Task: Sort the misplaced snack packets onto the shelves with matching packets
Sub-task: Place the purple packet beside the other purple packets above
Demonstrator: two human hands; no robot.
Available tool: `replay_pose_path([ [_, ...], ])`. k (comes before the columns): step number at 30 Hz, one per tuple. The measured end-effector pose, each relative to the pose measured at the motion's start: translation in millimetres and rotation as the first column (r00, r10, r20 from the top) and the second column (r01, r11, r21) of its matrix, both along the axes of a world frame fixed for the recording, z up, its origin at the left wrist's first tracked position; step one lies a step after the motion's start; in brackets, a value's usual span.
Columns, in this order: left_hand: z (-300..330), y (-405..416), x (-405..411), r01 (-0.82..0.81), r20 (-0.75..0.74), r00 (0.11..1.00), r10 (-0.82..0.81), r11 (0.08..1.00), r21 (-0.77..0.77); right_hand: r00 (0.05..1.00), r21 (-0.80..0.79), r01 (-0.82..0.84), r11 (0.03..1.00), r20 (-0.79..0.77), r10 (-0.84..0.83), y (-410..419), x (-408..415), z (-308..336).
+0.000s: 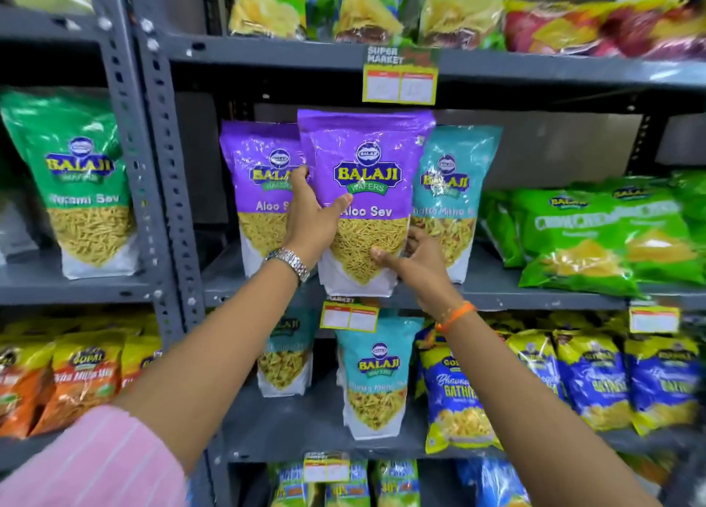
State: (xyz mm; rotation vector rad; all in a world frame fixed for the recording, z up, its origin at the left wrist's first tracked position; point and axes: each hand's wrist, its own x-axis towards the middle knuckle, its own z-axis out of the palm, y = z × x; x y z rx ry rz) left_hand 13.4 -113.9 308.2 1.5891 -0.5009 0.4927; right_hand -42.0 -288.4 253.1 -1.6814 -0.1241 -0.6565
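Note:
A purple Aloo Sev packet (pixel 366 155) stands upright at the front edge of the middle shelf (pixel 496 288). My left hand (pixel 311 220) grips its left side, thumb on the front. My right hand (pixel 414 258) holds its lower right corner. Behind it on the left stands a second purple Aloo Sev packet (pixel 254 170). A teal Balaji packet (pixel 452 185) stands just to the right, partly hidden by the held packet and my right hand.
Green packets (pixel 596 235) lie piled at the right of the middle shelf. Below stand two teal packets (pixel 376 372), blue-yellow Gathiya packets (pixel 458 395) and orange Gopal packets (pixel 80 376). A green Sev packet (pixel 82 177) stands in the left bay. A grey upright (pixel 160 162) divides the bays.

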Motion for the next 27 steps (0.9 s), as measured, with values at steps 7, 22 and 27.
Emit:
replay_pose_path([
  [7,0.5,-10.3,20.6,-0.138,0.0,0.99,0.138,0.989,0.045,0.999,0.022,0.027,0.999,-0.037,-0.026,4.5,35.6,-5.4],
  [22,-2.0,6.2,2.2,-0.36,0.058,0.931,0.361,0.933,-0.027,0.988,-0.13,0.099,0.987,-0.101,-0.112,4.5,34.6,-9.1],
  [27,-26.2,-10.0,-40.1,-0.226,0.067,0.971,0.231,0.971,-0.078,0.973,-0.085,0.224,0.971,-0.033,-0.228,-29.9,0.6,11.6],
])
